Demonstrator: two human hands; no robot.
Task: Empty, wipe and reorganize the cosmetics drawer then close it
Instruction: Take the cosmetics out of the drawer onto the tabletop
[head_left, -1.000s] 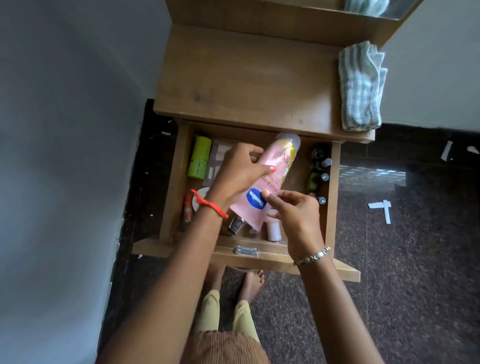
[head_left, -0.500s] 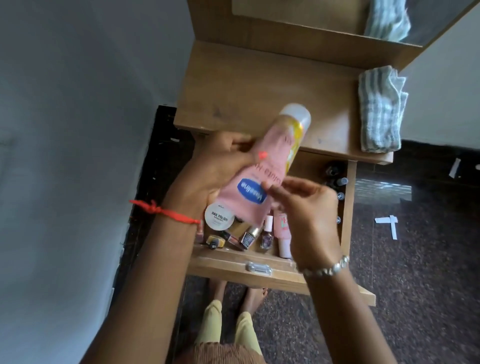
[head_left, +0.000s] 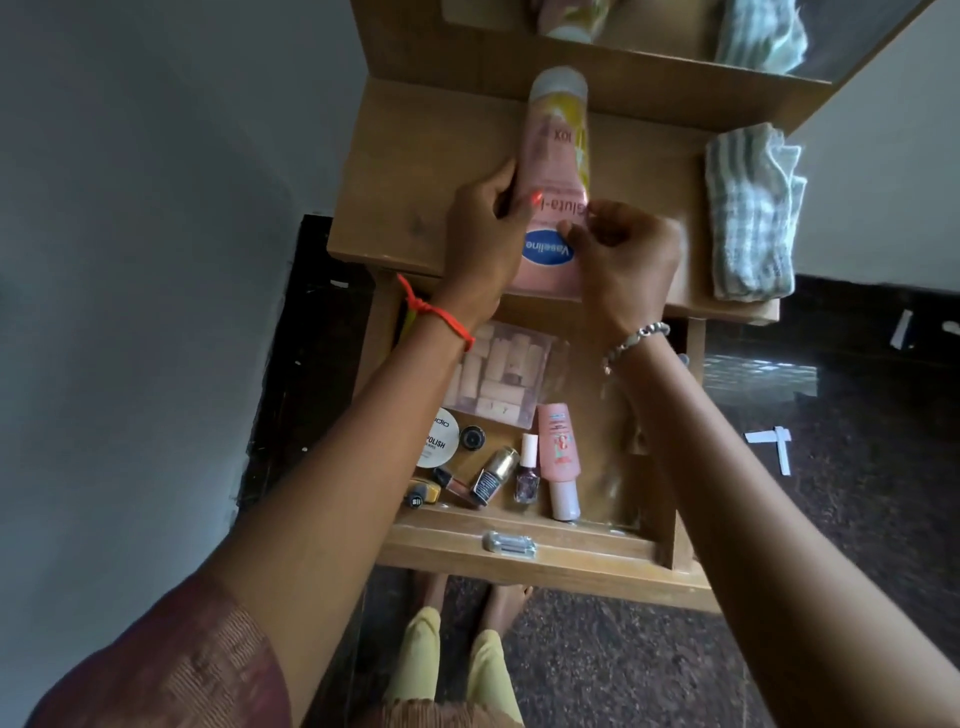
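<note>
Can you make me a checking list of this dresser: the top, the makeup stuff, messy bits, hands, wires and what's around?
Surface: wooden dresser top, folded striped cloth at its right end.
Job's things: pink lotion bottle held over the top; drawer open, holding a palette, round jar, small pink bottle, nail polish.
Clutter: paper scraps on the floor.
Hands: left hand grips the lotion bottle; right hand pinches its edge.
Cables: nothing seen.
Surroundings: grey wall left, dark speckled floor, mirror behind.

Dark speckled floor (head_left: 857, 571) carries white paper scraps (head_left: 768, 436) at right. Grey wall (head_left: 130, 260) stands at left. Mirror (head_left: 649, 21) sits along the top edge, partly cropped.
</note>
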